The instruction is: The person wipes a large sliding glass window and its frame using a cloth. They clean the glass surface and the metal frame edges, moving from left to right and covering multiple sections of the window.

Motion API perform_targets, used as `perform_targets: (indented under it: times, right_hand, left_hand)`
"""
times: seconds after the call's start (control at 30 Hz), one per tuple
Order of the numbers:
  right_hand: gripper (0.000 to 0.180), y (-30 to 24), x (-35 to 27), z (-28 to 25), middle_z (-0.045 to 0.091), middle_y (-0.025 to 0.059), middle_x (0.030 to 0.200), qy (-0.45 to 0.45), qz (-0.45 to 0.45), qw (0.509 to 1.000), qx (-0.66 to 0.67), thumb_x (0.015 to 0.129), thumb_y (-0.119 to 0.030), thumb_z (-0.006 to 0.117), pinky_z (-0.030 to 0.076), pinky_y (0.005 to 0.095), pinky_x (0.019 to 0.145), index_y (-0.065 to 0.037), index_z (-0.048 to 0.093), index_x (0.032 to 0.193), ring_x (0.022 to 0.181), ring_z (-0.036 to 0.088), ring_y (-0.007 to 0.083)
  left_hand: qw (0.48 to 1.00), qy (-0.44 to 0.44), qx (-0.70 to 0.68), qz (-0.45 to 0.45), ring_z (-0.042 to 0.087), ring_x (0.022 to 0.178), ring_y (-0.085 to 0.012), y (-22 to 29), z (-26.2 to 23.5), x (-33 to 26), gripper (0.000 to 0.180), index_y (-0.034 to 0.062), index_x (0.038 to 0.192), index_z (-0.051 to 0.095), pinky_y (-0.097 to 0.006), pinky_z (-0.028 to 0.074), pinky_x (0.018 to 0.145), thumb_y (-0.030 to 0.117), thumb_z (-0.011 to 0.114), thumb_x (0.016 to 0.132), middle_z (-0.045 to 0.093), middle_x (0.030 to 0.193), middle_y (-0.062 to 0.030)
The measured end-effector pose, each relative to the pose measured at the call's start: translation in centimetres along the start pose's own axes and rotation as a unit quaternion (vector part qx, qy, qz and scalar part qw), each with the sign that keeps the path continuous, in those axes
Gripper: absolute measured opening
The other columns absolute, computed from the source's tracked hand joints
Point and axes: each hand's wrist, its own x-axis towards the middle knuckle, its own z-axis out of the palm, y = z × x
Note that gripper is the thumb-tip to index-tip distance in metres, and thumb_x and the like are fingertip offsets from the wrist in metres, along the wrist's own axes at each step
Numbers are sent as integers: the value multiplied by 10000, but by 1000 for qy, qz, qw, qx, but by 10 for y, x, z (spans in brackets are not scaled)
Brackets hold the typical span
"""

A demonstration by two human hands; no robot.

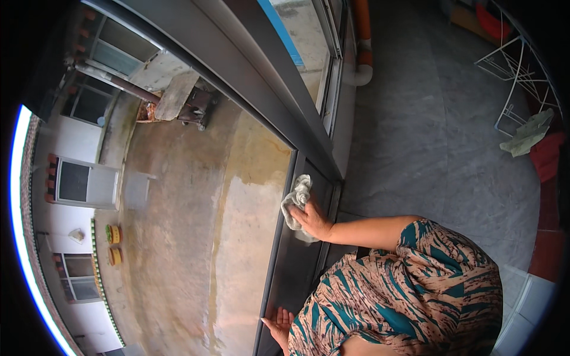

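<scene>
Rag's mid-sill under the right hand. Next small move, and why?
Probably slide the right hand with the crumpled grey cloth farther along the dark window sill, away from the body. The cloth is pressed flat on the sill by that hand, a stretch of sill lies beyond it, and the left hand rests near the sill's close end as a brace.

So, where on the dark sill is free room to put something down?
The dark sill is bare between the right hand pressing the grey cloth and the left hand resting lower down. Around the cloth it is crowded.
</scene>
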Motion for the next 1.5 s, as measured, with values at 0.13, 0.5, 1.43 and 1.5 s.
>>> perform_targets:
  times: [0.13,0.5,1.43,1.5]
  right_hand:
    - [393,4,74,-20,548,178,1204,68,34,997,1,953,-256,612,411,387,970,2,518,1233,1112,529,323]
    - [447,-32,89,-40,516,219,1224,66,-110,986,-109,896,-145,663,396,428,992,18,474,1267,1150,505,381]
    - [409,31,102,-80,485,327,1252,135,-140,943,-269,900,-167,586,484,496,906,64,493,1225,1056,549,474]
    - [383,-20,116,-89,518,295,1168,175,-224,935,-212,892,-100,570,486,498,848,48,488,1236,1035,549,484]
  left_hand:
    - [1000,-20,15,17,599,983,-175,-5,-13,1,715,125,1339,532,-353,543,844,683,540,891,603,1158,-78]
    - [997,-29,68,-2,619,1042,-267,-17,12,9,867,0,1348,466,-436,552,858,734,474,887,594,1200,-202]
    - [993,-72,85,43,593,1151,-285,-55,71,44,573,30,1342,490,-432,477,1008,485,498,993,578,1268,-211]
    - [992,-80,87,43,596,1147,-284,-57,71,47,564,29,1339,493,-431,478,1005,475,502,995,582,1262,-211]
